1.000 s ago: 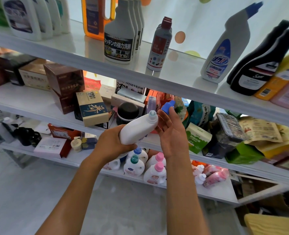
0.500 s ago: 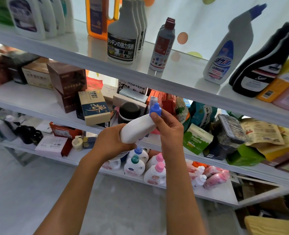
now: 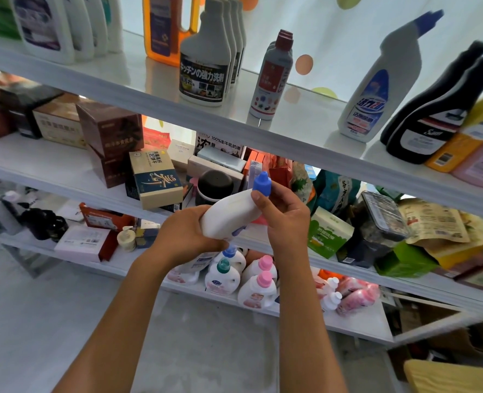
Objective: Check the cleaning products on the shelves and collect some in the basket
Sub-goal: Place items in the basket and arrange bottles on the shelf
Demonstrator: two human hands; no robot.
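The left hand point(image 3: 187, 234) wraps the base of a white plastic bottle point(image 3: 230, 214), held tilted in front of the white shelves point(image 3: 291, 143). The right hand point(image 3: 287, 215) pinches its blue cap point(image 3: 261, 180), thumb and fingers curled round it. A second ago that cap was off, in the right hand; now it sits on the neck. Pink-capped white jugs point(image 3: 258, 287) stand on the lower shelf.

White shelves point(image 3: 305, 143) carry cleaner bottles point(image 3: 204, 66) above, boxes point(image 3: 155, 180) midway, detergent jugs point(image 3: 257, 287) below.
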